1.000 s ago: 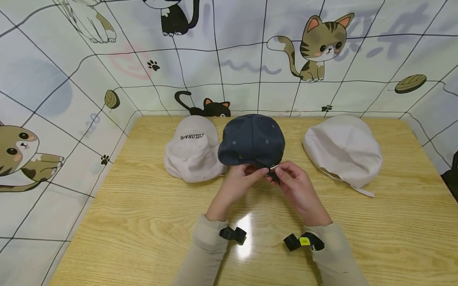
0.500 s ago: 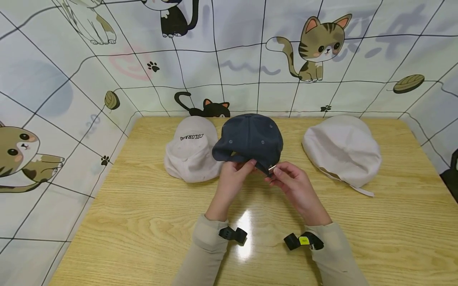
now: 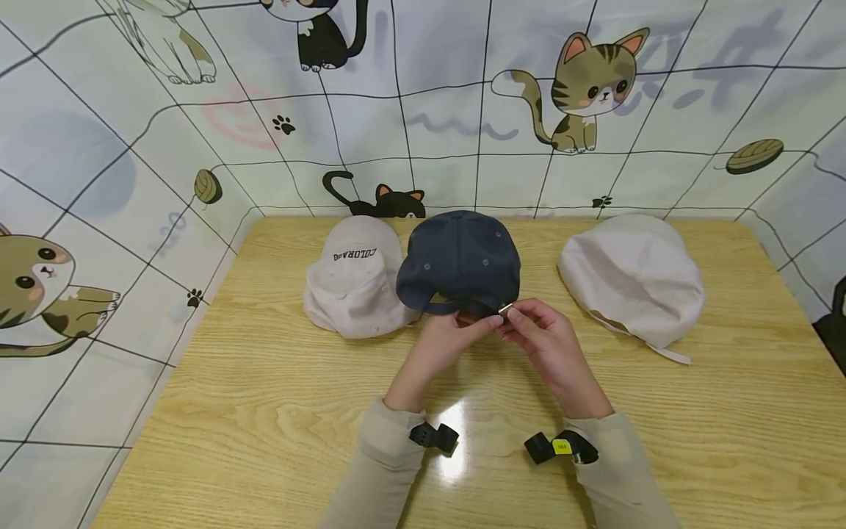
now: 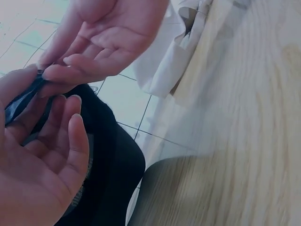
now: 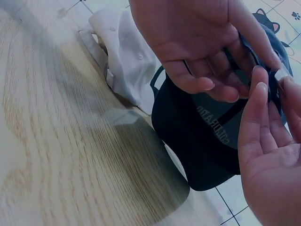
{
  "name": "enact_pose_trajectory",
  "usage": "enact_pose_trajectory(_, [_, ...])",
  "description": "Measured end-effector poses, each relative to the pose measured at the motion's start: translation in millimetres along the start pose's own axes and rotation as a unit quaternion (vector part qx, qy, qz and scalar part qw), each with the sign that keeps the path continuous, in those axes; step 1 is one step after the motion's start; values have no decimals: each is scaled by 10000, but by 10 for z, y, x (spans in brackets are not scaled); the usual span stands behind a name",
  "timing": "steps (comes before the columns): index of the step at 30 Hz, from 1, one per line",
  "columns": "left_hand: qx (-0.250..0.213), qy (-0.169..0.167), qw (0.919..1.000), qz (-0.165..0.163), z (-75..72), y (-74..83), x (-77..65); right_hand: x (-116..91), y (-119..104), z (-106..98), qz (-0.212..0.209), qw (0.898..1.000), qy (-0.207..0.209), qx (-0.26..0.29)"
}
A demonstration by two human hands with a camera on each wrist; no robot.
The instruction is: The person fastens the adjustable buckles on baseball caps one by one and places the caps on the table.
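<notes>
A navy baseball cap [image 3: 460, 253] is held up over the table, its back opening toward me. My left hand [image 3: 444, 345] pinches the cap's back strap [image 3: 452, 306] between thumb and fingers. At the strap's right end, my right hand [image 3: 548, 349] pinches by a small metal buckle [image 3: 505, 309]. Both sets of fingertips nearly meet there, as the left wrist view also shows, with the dark strap [image 4: 23, 101] between left thumb and fingers. From the right wrist view, the cap's dark underside [image 5: 188, 127] hangs below the hands.
Left of the navy cap, a pale cap [image 3: 360, 283] lettered COLORADO lies on the wooden table [image 3: 264, 426]. A white cap [image 3: 634, 275] lies at right, its loose strap [image 3: 670, 355] sticking out. A cat-print cloth [image 3: 443, 125] lines the back and sides.
My left hand first slid left along the strap, tilting the cap, then came back right to the buckle. My right hand stayed at the buckle.
</notes>
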State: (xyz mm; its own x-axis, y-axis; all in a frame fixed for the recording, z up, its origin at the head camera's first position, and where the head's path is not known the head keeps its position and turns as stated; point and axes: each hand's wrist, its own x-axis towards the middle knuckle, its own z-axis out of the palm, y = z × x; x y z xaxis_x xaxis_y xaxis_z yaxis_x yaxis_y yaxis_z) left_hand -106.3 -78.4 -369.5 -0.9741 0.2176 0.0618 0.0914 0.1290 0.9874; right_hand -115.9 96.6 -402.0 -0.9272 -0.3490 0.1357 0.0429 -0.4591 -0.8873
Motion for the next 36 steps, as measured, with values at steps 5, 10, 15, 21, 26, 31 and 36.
enact_pose_trajectory(5, [451,43,9989,82,19,-128,37,2,9,6,7,9998,114,-172])
enact_pose_trajectory(10, [981,369,9924,641,17,-217,80,8,16,-1,40,9997,27,-237])
enact_pose_trajectory(15, [1208,652,9857,980,26,-223,90,7,8,5,-11,9998,27,-206])
enact_pose_trajectory(21, [1393,793,9798,1199,20,-238,94,5,-23,27,125,9992,109,-368])
enact_pose_trajectory(26, [1774,649,9726,1358,35,-241,88,2,-30,32,195,9995,-85,-240])
enact_pose_trajectory(31, [1880,893,9668,1484,34,-229,91,7,-28,27,164,9998,-55,-97])
enact_pose_trajectory(36, [1621,974,9737,1270,-5,-225,98,8,-18,22,148,9981,315,-517])
